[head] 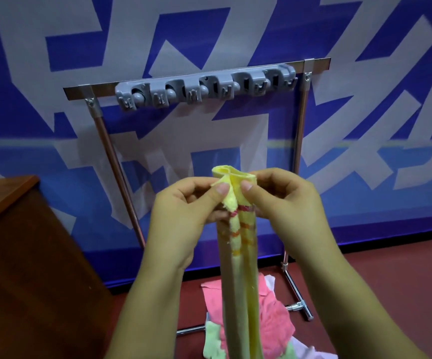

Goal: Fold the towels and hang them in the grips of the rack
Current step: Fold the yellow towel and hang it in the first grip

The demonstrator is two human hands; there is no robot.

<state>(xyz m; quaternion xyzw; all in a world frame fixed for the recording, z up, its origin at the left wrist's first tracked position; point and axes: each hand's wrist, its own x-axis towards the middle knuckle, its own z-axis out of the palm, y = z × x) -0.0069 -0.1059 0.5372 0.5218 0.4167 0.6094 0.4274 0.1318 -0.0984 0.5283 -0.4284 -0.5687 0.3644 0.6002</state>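
A yellow towel (240, 275) with red and orange stripes hangs down in a long narrow fold in front of me. My left hand (183, 211) and my right hand (282, 200) both pinch its top end between thumb and fingers, close together. Behind and above them stands the metal rack (299, 141) with a grey bar of grips (204, 89) along its top rail. All the grips hold nothing. The towel's top edge is well below the grips.
On the red floor under the rack lies a pile of towels: a pink one (274, 314), a light green one (213, 343) and a white one (313, 354). A brown wooden cabinet (28, 255) stands at the left. A blue and white wall is behind the rack.
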